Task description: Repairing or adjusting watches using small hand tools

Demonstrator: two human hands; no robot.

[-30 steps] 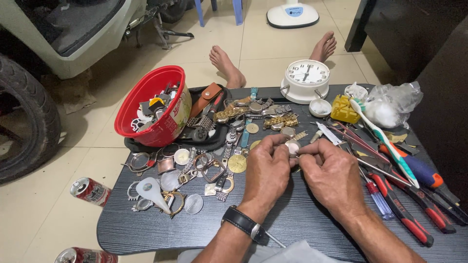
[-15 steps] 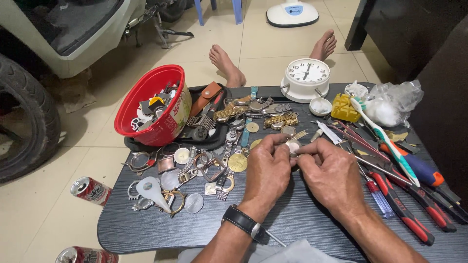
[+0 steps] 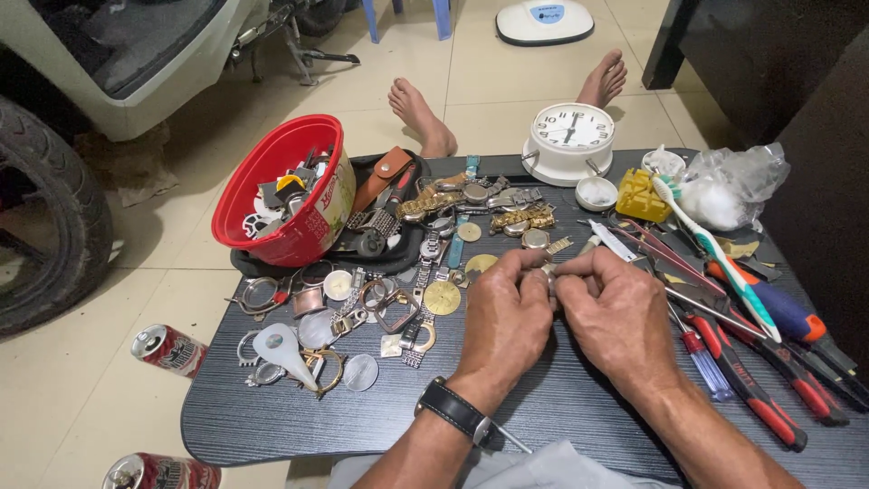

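My left hand and my right hand meet over the middle of a low black table. Together their fingertips pinch a small silvery watch part, mostly hidden by the fingers. A black wristwatch is strapped on my left wrist. Just left of the hands lie a round gold dial, loose watch cases, crystals and buckles. Beyond them are several metal watch bands and watches.
A tilted red plastic bowl of parts sits on a black tray at the left. A white alarm clock, a toothbrush, screwdrivers and red-handled pliers fill the right side. Drink cans lie on the floor; a tyre stands at left.
Both hands stay together on the small part with only slight finger movement. Nothing else on the table has shifted.
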